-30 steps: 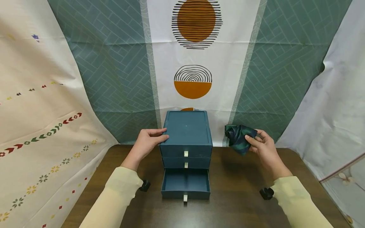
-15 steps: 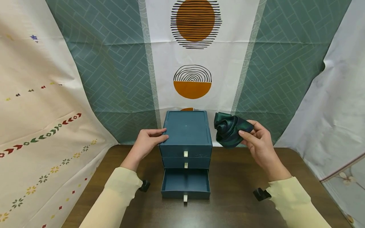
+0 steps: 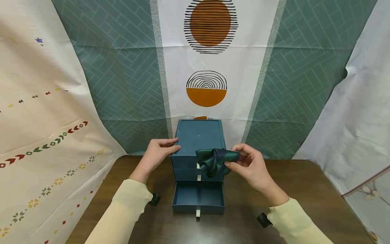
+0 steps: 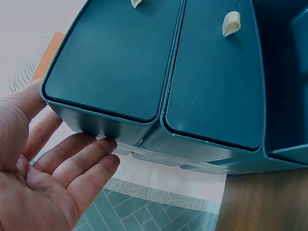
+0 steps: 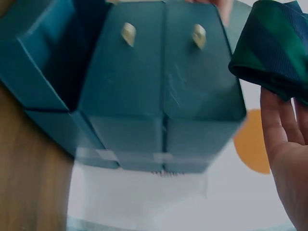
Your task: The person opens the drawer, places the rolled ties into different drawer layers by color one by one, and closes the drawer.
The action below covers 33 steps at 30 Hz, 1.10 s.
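Observation:
A small blue drawer cabinet (image 3: 199,137) stands on the wooden table, its bottom drawer (image 3: 198,195) pulled out with a bare floor inside. My left hand (image 3: 158,152) lies at the cabinet's upper left edge. In the left wrist view, the relaxed fingers (image 4: 89,161) of that hand touch its side. Between thumb and fingers, my right hand (image 3: 251,166) pinches a rolled-up necktie (image 3: 213,161) with green and navy stripes. The necktie hangs in front of the two upper drawers, above the pulled-out one. In the right wrist view, the striped necktie (image 5: 274,43) partly hides the fingertips.
Pale loop pulls (image 3: 199,177) stick out from the drawer fronts. Behind the cabinet hangs a patterned cloth (image 3: 131,84), with cream cloth (image 3: 36,101) on the left and a pale cloth (image 3: 359,135) on the right. The wooden table (image 3: 289,189) extends to either side.
My right hand has carried the necktie up and leftward from the right side, then down in front of the cabinet. The left hand and the drawers have stayed put.

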Each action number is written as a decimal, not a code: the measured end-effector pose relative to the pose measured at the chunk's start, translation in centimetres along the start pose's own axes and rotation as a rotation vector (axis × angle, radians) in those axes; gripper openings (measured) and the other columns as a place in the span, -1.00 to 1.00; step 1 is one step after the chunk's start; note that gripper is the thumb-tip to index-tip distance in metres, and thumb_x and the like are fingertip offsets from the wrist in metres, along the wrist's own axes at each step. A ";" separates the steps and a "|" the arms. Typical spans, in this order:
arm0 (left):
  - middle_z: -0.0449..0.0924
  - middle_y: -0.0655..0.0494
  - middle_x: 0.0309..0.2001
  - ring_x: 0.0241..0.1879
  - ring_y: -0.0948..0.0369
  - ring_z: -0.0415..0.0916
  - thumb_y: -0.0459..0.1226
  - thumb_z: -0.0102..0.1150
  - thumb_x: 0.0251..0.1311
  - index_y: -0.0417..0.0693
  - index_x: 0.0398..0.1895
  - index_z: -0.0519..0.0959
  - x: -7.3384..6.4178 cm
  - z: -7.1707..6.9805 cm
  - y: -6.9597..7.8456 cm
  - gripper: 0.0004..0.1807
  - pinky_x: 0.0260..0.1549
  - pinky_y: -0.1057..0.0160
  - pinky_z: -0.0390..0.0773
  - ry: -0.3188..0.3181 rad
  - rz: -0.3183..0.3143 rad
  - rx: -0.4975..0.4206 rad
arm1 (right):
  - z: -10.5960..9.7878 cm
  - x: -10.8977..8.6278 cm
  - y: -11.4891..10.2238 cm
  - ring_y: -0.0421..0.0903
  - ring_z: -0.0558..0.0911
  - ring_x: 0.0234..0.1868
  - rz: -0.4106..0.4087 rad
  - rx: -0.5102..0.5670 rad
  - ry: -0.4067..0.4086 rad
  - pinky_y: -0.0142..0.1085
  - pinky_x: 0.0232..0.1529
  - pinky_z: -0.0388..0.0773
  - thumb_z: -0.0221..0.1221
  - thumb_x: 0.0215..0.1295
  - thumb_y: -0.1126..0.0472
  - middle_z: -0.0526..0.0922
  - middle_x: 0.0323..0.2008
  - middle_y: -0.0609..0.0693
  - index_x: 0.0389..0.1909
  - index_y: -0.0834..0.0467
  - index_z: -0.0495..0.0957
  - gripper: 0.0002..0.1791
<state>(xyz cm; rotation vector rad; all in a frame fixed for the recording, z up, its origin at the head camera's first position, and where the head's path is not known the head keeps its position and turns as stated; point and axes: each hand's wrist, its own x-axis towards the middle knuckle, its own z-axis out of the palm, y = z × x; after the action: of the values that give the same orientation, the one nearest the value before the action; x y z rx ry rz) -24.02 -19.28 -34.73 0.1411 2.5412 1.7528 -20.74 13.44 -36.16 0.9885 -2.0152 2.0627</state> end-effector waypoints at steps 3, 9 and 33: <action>0.49 0.05 0.20 0.27 0.08 0.33 -0.16 0.27 0.13 0.00 0.19 0.50 -0.3 0.1 0.6 -0.49 0.15 0.06 0.46 -0.004 -0.009 0.006 | 1.1 -0.5 0.9 -0.08 0.64 -0.30 0.003 -0.051 -0.026 -0.26 -0.33 0.66 0.30 0.07 0.41 0.68 -0.22 -0.02 -0.18 0.24 0.44 -0.69; 0.48 0.06 0.20 0.25 0.09 0.36 -0.15 0.26 0.14 0.01 0.20 0.49 -0.4 0.1 0.8 -0.49 0.14 0.05 0.47 -0.010 -0.001 0.006 | 3.2 -1.6 3.5 -0.13 0.65 -0.17 0.020 -0.218 -0.035 -0.19 -0.16 0.60 0.35 0.06 0.28 0.72 -0.17 -0.05 -0.23 0.07 0.51 -0.73; 0.50 0.07 0.19 0.23 0.10 0.39 -0.15 0.27 0.13 0.03 0.19 0.50 -0.4 0.1 0.6 -0.49 0.14 0.06 0.47 -0.003 -0.017 -0.002 | 6.3 -5.3 10.9 -0.25 0.70 -0.23 0.306 -0.352 -0.060 -0.44 -0.31 0.63 0.34 0.08 0.15 0.73 -0.22 -0.11 -0.23 -0.02 0.49 -0.74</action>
<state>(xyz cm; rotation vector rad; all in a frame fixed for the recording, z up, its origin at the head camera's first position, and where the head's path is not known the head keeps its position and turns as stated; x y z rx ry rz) -23.63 -18.99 -34.22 0.1217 2.5308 1.7480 -19.55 8.23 -48.70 0.7217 -2.5794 1.7171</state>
